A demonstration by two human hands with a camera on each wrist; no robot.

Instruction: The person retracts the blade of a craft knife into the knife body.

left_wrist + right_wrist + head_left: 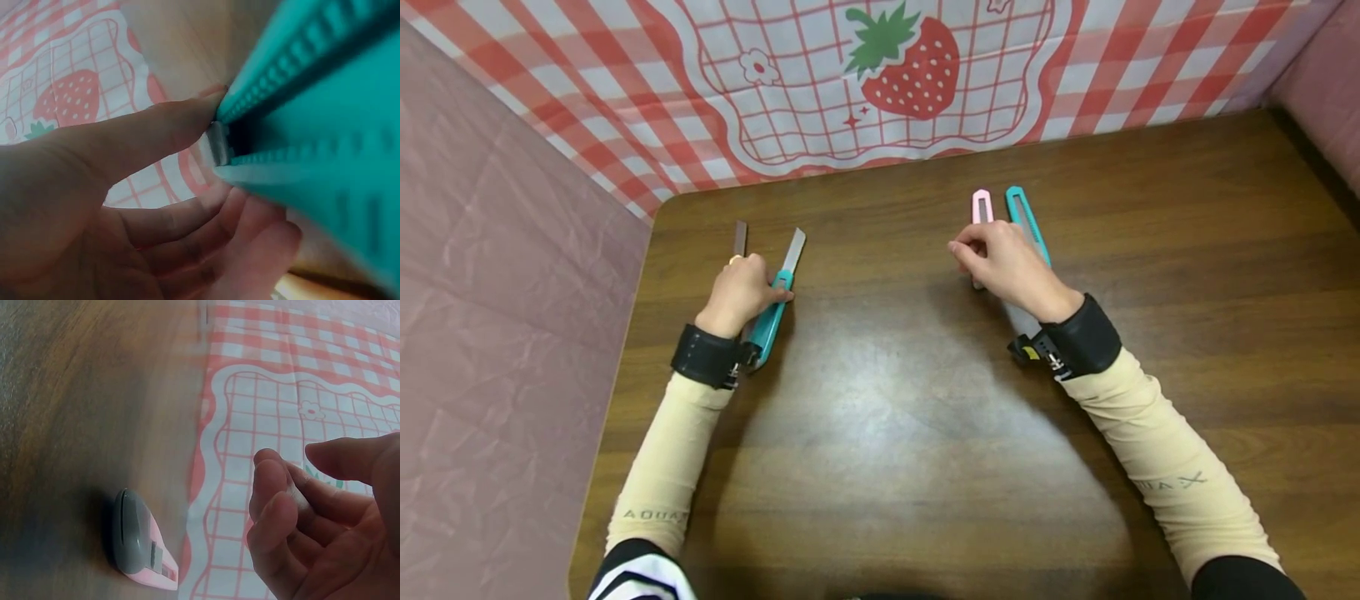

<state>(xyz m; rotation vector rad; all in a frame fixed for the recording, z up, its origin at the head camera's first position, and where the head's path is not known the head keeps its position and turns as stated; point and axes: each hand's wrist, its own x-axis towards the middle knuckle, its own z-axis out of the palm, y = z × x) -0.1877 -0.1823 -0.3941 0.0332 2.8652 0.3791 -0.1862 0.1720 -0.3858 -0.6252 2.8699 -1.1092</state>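
Observation:
At the left of the table in the head view, my left hand (737, 292) grips a teal utility knife (767, 329) whose blade (794, 248) sticks out, pointing away from me. The left wrist view shows the thumb (156, 134) right at a grey piece (217, 144) in the knife's slot. A second, brownish blade (741, 237) pokes out past the knuckles, its lower end hidden by the hand. My right hand (1011, 267), fingers loosely curled and thumb apart, hovers over a pink utility knife (981, 204) and another teal utility knife (1027, 218), partly covering both.
The wooden table (880, 433) ends on the left at a pink cloth (490, 333). A red-checked cloth with a strawberry (913, 71) hangs behind its back edge. In the right wrist view, the pink knife's grey end (132, 534) lies below the fingers.

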